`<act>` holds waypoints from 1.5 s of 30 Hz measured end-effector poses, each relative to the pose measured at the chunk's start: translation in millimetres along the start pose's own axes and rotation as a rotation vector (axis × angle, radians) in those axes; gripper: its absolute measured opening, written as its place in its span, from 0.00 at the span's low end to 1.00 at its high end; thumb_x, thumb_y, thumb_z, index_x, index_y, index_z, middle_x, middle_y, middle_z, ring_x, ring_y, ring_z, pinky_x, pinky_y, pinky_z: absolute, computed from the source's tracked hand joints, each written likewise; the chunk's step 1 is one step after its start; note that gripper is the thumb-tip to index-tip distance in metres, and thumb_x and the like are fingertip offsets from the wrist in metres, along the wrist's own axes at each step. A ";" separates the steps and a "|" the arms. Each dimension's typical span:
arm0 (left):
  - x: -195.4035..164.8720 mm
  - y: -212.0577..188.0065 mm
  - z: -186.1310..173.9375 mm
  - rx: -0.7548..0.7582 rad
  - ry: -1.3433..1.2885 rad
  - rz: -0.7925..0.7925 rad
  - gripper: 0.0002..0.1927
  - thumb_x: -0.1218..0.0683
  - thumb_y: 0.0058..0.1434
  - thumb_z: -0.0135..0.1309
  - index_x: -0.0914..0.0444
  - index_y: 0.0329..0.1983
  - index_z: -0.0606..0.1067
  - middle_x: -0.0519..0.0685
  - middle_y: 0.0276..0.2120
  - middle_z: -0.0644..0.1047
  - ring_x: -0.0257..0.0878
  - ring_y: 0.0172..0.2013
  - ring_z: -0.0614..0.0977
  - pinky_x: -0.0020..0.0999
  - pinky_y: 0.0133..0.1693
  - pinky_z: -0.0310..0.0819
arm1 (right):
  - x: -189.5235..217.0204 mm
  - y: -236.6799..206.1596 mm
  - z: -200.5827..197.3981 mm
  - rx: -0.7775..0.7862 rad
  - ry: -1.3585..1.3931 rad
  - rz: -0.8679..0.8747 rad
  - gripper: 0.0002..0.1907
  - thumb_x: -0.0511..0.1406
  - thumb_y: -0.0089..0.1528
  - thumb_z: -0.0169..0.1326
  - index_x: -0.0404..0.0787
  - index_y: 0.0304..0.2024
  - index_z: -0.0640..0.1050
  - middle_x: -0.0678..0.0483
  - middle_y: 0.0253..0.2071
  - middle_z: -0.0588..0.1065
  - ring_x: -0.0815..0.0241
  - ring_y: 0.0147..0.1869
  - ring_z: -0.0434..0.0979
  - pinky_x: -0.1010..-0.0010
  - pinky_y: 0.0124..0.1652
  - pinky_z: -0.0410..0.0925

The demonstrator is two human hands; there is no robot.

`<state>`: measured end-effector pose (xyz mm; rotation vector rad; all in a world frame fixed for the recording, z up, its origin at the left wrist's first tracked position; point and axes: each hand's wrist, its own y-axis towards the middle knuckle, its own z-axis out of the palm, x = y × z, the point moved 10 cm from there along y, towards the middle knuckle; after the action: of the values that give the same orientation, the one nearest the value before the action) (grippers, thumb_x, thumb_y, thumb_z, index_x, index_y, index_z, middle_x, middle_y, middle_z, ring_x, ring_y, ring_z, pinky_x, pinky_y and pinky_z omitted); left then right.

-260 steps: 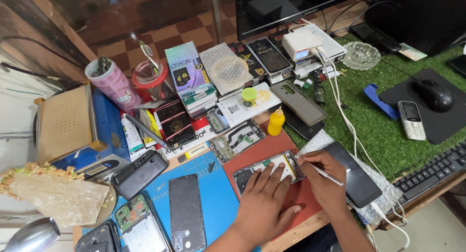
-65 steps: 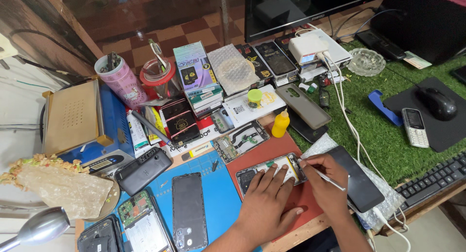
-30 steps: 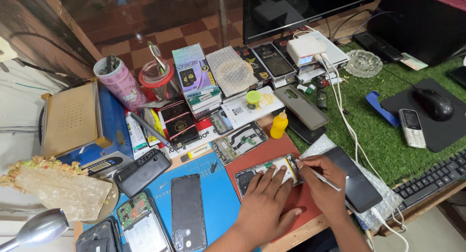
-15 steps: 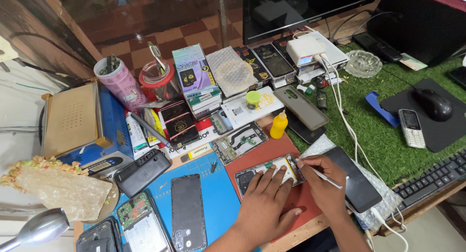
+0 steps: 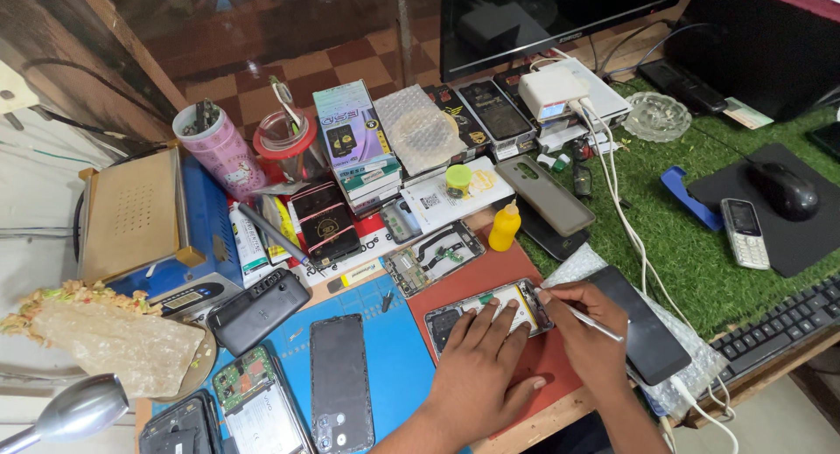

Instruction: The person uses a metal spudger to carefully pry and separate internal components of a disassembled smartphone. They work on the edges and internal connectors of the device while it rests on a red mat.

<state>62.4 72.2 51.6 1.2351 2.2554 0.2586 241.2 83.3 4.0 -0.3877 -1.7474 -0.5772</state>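
since the earlier views almost nothing has shifted: both hands sit at the same opened phone, and only the camera has drifted a little.

the workbench is crowded, with a green turf mat over its right half, a blue work mat at lower centre and a red mat beside it. a dark monitor stands at the back, a tan and blue heating machine at the left, and a keyboard runs along the right edge. stacked boxes, phone cases, a pink cup and a yellow bottle fill the middle, so the only open room is the near strip of the red mat, close to the bench edge.

the opened phone lies on the red mat, its insides up. the left hand lies flat, fingers spread and pressing on the phone's lower side, holding nothing. the right hand is curled in a pinch around a thin metal tool, whose tip meets the phone's right end. a black phone lies face down on the blue mat, well clear of both hands.
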 end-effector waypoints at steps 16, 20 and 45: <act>0.5 -0.7 2.7 0.010 0.000 -0.002 0.34 0.38 0.67 0.54 0.70 0.63 0.72 0.67 0.67 0.69 0.62 0.69 0.66 0.59 0.67 0.53 | -4.9 -0.2 -2.9 -0.041 -0.005 0.014 0.07 0.29 0.60 0.62 0.30 0.39 0.82 0.53 0.33 0.82 0.72 0.35 0.77 0.80 0.35 0.70; 0.9 -0.6 3.1 0.014 -0.005 -0.004 0.34 0.38 0.67 0.53 0.70 0.63 0.72 0.67 0.66 0.69 0.62 0.69 0.66 0.59 0.67 0.53 | -2.9 -0.3 -2.0 -0.015 0.027 0.006 0.07 0.29 0.60 0.62 0.31 0.39 0.82 0.53 0.33 0.82 0.72 0.35 0.77 0.80 0.36 0.70; 1.3 -1.3 3.0 0.011 -0.013 -0.006 0.34 0.38 0.67 0.54 0.70 0.62 0.73 0.67 0.66 0.69 0.62 0.69 0.66 0.60 0.67 0.53 | -0.4 -1.2 -3.1 -0.033 0.080 -0.016 0.05 0.28 0.60 0.62 0.31 0.38 0.81 0.53 0.34 0.81 0.71 0.36 0.76 0.80 0.36 0.69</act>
<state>62.5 72.2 48.1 1.2321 2.2519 0.2352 243.1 80.5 3.9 -0.3689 -1.6674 -0.6252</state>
